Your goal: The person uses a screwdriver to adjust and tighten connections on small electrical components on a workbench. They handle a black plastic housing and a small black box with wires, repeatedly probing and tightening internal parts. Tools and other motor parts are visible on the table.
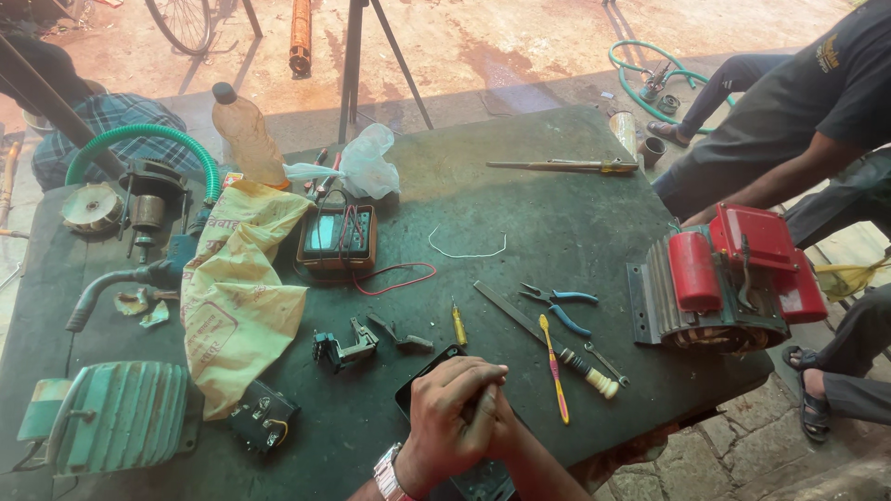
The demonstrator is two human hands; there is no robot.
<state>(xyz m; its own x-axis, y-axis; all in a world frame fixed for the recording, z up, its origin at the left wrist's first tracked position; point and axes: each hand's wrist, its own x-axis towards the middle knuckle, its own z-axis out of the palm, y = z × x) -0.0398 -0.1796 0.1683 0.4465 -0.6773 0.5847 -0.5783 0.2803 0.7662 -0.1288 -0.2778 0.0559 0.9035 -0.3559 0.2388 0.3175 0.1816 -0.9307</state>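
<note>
Crumpled yellow printed bag (237, 288) left; green-screened meter (337, 237) beside it.

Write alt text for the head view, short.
Seen from above, a person's two hands, the left hand with a wristwatch and the right hand clasped against it, work over a flat black rectangular device at the near edge of a dark workbench. Around them lie blue-handled pliers, a pink-and-yellow toothbrush, a red-capped electric motor and a yellow cloth bag.
</note>
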